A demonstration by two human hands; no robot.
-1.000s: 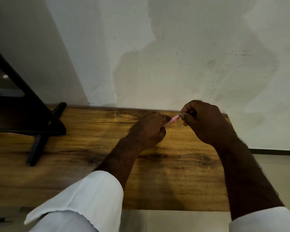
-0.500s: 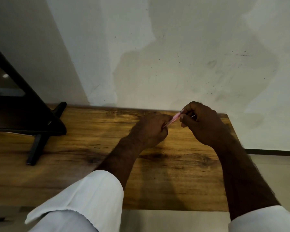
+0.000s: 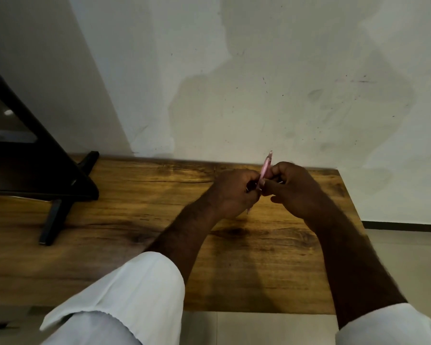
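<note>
A thin pink pen-like stick (image 3: 266,165) stands almost upright between my two hands, above the far right part of a wooden table (image 3: 135,220). My left hand (image 3: 234,192) is curled round its lower end. My right hand (image 3: 294,190) pinches it just beside the left hand, with fingers curled. The stick's upper tip pokes out above both hands; its lower part is hidden inside my fists. Both hands touch each other above the tabletop.
A black monitor (image 3: 23,158) on a black stand (image 3: 57,212) occupies the table's left side. A stained white wall (image 3: 259,83) rises right behind the table. The table's right edge drops to a tiled floor (image 3: 396,257). White sleeves cover my forearms near the camera.
The pink stick has swung from lying slanted between my hands to nearly upright. My right hand has moved left, close against my left hand.
</note>
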